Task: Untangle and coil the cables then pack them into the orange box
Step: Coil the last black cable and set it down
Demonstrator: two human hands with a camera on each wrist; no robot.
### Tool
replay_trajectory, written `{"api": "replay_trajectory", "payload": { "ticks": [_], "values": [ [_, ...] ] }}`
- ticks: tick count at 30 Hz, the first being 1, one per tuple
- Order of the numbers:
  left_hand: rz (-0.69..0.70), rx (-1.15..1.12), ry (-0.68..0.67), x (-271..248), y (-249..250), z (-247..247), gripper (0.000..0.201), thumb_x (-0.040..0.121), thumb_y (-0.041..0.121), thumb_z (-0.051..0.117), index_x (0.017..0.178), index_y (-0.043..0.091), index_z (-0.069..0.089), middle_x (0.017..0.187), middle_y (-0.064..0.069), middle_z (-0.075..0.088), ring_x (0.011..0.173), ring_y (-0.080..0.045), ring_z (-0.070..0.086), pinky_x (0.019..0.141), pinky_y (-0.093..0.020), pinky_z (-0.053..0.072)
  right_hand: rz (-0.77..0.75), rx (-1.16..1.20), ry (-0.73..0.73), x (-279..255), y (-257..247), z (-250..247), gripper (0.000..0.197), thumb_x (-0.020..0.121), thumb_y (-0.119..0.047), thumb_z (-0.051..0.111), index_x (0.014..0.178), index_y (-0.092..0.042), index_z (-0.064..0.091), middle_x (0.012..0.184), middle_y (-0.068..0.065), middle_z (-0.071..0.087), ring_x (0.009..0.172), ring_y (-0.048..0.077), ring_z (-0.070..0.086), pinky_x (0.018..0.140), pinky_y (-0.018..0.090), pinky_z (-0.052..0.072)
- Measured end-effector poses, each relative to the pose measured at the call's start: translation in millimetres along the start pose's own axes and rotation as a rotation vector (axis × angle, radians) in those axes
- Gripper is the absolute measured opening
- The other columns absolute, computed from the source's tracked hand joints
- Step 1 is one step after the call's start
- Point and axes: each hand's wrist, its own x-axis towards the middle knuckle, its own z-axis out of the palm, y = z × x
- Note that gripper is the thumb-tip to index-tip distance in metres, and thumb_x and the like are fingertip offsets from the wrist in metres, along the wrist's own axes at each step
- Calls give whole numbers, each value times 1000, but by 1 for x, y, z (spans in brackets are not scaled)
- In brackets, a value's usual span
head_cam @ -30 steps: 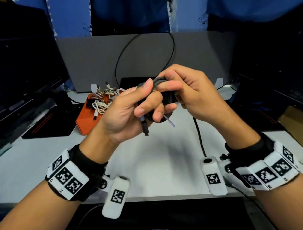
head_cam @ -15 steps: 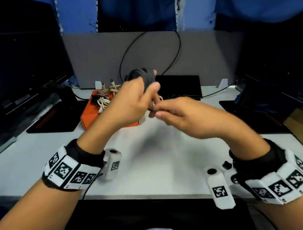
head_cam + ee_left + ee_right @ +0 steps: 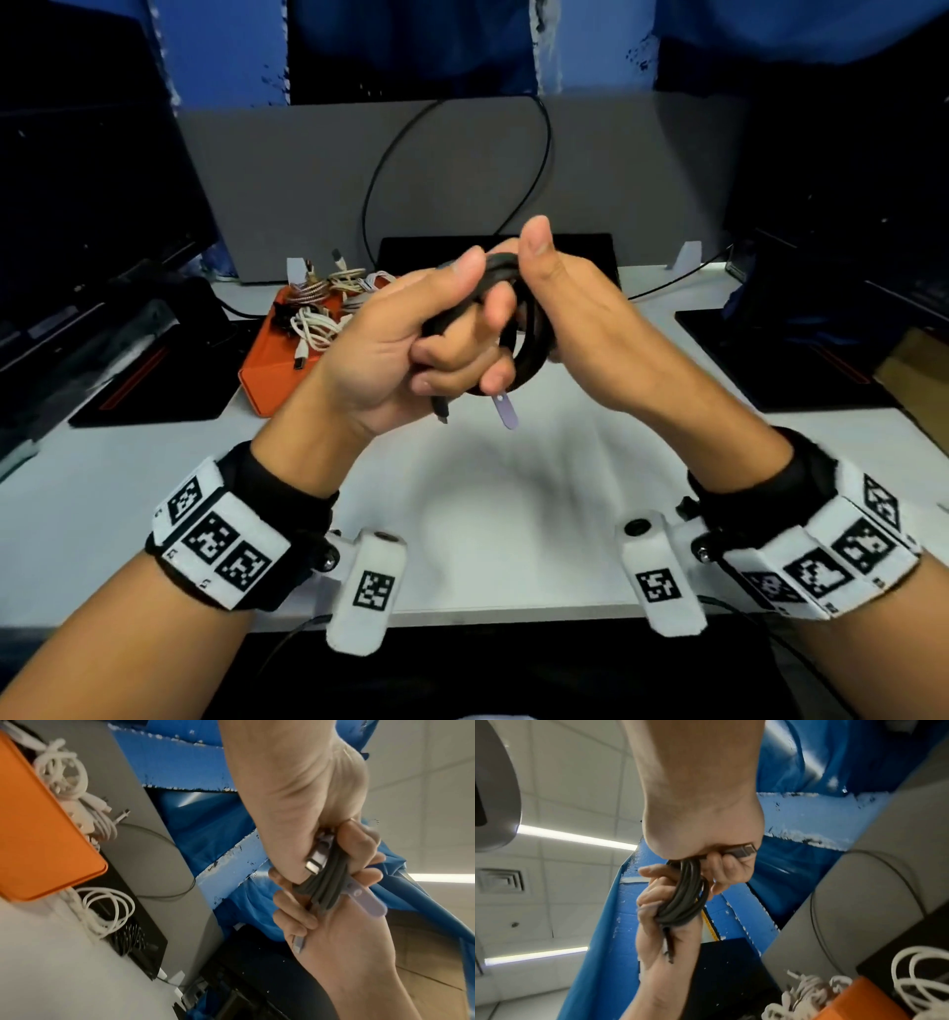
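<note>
both hands have come back close, the left hand and right hand fingers gripping the dark coiled cable, nearly ready for the far-left orange box.

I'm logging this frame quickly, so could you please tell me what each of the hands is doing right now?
Left hand: fingers curled round the coiled dark cable.
Right hand: gripping the same coil.

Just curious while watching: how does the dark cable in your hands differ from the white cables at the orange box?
The dark grey coiled cable is held in the air by both hands; the white cables lie on the orange box. The dark one is a neat ring; the white ones look loose and jumbled. Both have bare plugs showing.
</note>
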Motion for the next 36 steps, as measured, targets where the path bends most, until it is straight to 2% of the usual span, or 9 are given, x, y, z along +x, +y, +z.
{"api": "replay_trajectory", "payload": {
  "ticks": [3,8,13,17,21,23,26,32,36],
  "values": [
    [-11,-171,-6,2,0,-2,35,104,33,49,86,10,67,41,10,30,31,-10,41,69,-24,54,15,110,22,0,-6,5,59,104,-65,29,89,-20,64,71,-10,66,68,3,63,57,11,40],
    [-21,54,296,6,5,4,41,104,29,40,74,15,63,38,8,44,39,-9,52,70,-24,54,4,127,135,6,-4,14,61,97,-67,44,86,-8,56,84,21,70,67,31,65,64,56,54],
    [83,125,477,10,7,6,29,103,31,47,86,9,55,52,6,47,67,-16,55,83,-30,54,76,349,179,2,-13,9,47,108,-49,42,90,-8,56,73,6,68,62,20,53,48,19,36],
    [101,91,528,12,0,5,31,107,32,43,89,10,56,62,4,53,72,-15,56,88,-32,48,57,314,220,4,-13,9,45,110,-45,41,76,-17,50,74,17,59,60,15,50,48,17,34],
    [-13,690,568,10,6,2,38,108,37,45,97,6,66,84,-8,73,78,-20,69,70,-38,58,-18,-48,280,8,-6,-6,42,109,-44,45,76,-19,48,60,-13,54,56,2,49,55,14,37],
    [-101,905,556,2,19,-3,36,108,32,49,92,5,67,73,-3,72,59,-13,64,54,-28,52,4,-197,273,8,-4,-16,41,108,-47,46,76,-22,47,61,-14,56,57,3,48,57,17,37],
    [-210,1035,481,-9,38,-12,31,105,27,54,93,4,70,76,-8,70,61,-13,59,55,-27,50,42,-382,200,6,-3,-26,44,106,-52,44,84,-15,51,73,-1,64,68,14,55,66,33,44],
    [-200,622,429,-10,38,-14,18,90,20,70,96,3,68,85,-8,64,79,-31,47,70,-33,44,85,-524,168,3,-7,-12,41,106,-55,40,97,-15,46,74,1,55,82,35,54,68,44,42],
    [-109,458,462,-5,30,-7,5,89,14,69,92,10,68,78,-2,61,63,-13,52,60,-21,47,58,-462,196,4,-4,-6,38,107,-51,42,92,-16,44,70,-3,52,74,24,53,61,35,38]
  ]
}}
